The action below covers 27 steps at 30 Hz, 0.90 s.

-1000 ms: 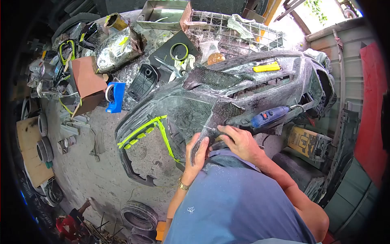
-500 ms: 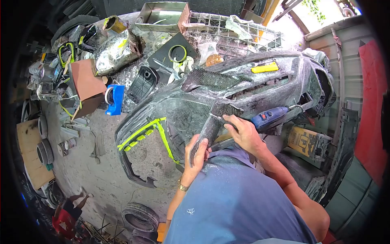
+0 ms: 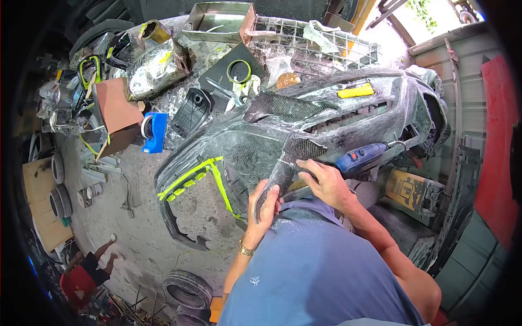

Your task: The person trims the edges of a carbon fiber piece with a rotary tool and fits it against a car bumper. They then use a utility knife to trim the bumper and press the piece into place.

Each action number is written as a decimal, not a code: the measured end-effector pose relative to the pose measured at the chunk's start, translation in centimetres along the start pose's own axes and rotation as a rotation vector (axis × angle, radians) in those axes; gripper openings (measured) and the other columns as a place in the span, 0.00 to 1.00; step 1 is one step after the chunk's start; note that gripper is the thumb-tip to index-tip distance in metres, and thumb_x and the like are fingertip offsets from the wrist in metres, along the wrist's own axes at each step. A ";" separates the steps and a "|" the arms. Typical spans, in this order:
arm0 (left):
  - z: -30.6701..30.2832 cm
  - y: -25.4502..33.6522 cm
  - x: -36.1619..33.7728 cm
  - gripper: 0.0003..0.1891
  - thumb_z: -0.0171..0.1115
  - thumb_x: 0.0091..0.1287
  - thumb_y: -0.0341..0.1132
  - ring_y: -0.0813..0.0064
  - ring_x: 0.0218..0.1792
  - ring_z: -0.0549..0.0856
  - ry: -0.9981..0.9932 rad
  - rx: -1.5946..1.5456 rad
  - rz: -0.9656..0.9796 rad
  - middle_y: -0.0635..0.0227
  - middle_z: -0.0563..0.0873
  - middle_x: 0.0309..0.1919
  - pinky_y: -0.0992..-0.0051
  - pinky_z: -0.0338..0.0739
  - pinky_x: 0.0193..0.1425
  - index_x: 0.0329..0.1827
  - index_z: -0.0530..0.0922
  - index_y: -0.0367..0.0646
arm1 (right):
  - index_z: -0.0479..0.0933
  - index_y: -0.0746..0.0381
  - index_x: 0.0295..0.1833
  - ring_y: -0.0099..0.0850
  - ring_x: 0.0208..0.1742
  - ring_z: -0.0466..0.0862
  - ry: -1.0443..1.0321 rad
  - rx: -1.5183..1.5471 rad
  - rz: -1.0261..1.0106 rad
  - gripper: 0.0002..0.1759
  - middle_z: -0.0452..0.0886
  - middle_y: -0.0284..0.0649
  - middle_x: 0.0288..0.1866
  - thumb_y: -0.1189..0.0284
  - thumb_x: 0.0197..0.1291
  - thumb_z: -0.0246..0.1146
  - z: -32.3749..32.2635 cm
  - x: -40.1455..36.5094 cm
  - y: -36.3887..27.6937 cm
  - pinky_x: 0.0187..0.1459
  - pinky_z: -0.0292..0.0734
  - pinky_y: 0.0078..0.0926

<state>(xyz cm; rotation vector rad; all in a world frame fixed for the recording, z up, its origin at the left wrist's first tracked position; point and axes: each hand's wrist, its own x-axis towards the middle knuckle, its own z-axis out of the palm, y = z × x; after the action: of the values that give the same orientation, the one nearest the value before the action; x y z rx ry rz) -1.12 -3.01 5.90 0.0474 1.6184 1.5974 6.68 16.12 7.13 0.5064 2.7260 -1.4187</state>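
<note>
My left hand (image 3: 263, 204) is wrapped round a dusty, curved carbon-fibre strip (image 3: 279, 173), holding it upright near my lap. In my right hand (image 3: 326, 182) is a slim dark handpiece (image 3: 308, 173), partly covered by my fingers. Its thin metal tip reaches the strip's upper part; whether it touches cannot be made out. Behind both hands lies a large dusty car bumper (image 3: 239, 146), with yellow-green tape (image 3: 218, 182) along one opening. Just beyond my right hand, a blue rotary tool (image 3: 360, 157) rests against the bumper.
A yellow-handled tool (image 3: 355, 91) lies on the bumper. Behind are a tape roll (image 3: 238, 71), a blue tape dispenser (image 3: 155, 133), a metal box (image 3: 219, 23) and a wire grid (image 3: 304, 43). Tyres (image 3: 187, 289) lie on the floor; a person in red (image 3: 79, 283) is at lower left.
My right hand and the handpiece have shifted slightly down the strip. My left hand keeps its hold. The person at lower left has moved, with the legs now further up in view.
</note>
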 end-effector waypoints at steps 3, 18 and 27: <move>0.1 0.4 -0.2 0.13 0.54 0.74 0.39 0.86 0.20 0.76 0.002 0.012 -0.028 0.68 0.84 0.27 0.83 0.71 0.23 0.46 0.78 0.35 | 0.76 0.61 0.58 0.50 0.43 0.84 0.007 0.000 0.014 0.16 0.83 0.49 0.47 0.70 0.66 0.62 -0.2 0.5 0.8 0.42 0.80 0.41; 0.0 0.0 -0.3 0.13 0.56 0.74 0.39 0.87 0.22 0.77 0.000 0.002 -0.001 0.70 0.83 0.27 0.84 0.71 0.25 0.47 0.78 0.36 | 0.76 0.61 0.56 0.50 0.41 0.84 0.005 0.013 -0.026 0.15 0.83 0.49 0.45 0.70 0.66 0.62 0.4 -0.8 -0.9 0.40 0.80 0.41; -0.1 -0.1 -0.2 0.12 0.56 0.74 0.39 0.87 0.21 0.76 -0.010 0.001 -0.005 0.71 0.82 0.25 0.83 0.70 0.25 0.44 0.78 0.38 | 0.76 0.61 0.56 0.49 0.38 0.84 0.060 -0.011 -0.045 0.15 0.84 0.49 0.44 0.71 0.66 0.63 1.0 -1.2 -1.1 0.38 0.79 0.41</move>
<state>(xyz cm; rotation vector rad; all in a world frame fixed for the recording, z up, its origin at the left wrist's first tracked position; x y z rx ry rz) -1.03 -3.25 5.92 0.0518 1.6103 1.5902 7.34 14.37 7.62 0.4982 2.8079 -1.4205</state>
